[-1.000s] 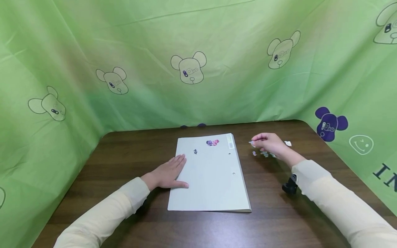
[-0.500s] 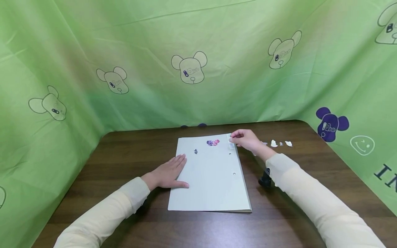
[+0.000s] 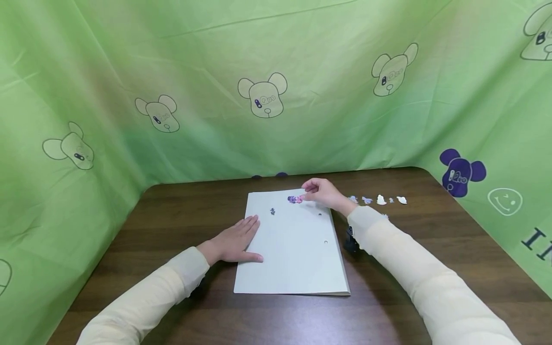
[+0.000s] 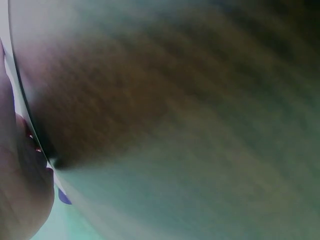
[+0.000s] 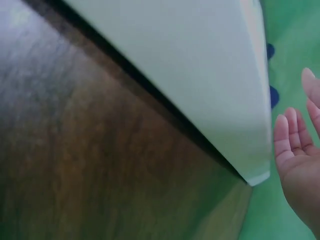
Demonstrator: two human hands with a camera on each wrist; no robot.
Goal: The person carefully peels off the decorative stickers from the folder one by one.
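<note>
A white folder-like sheet (image 3: 293, 244) with punched holes lies on the table. My left hand (image 3: 235, 242) rests flat on its left edge, fingers straight and thumb spread. My right hand (image 3: 325, 194) is over the far right corner, thumb and fingertips bent right at a purple-and-pink cutout (image 3: 295, 199); I cannot tell whether they pinch anything. In the right wrist view, part of the right hand (image 5: 300, 155) shows with fingers bent, beyond the folder's corner. A small dark cutout (image 3: 272, 211) lies left of the pink one.
Right of the folder, several small cutouts lie in a row, among them a bluish one (image 3: 366, 200) and a white one (image 3: 381, 200). The brown wooden table (image 3: 181, 211) meets a green curtain (image 3: 207, 139) at the back and sides.
My right hand has moved left from the small cutouts on the table to the pink-and-purple cutout on the folder. My left hand has stayed in place.
</note>
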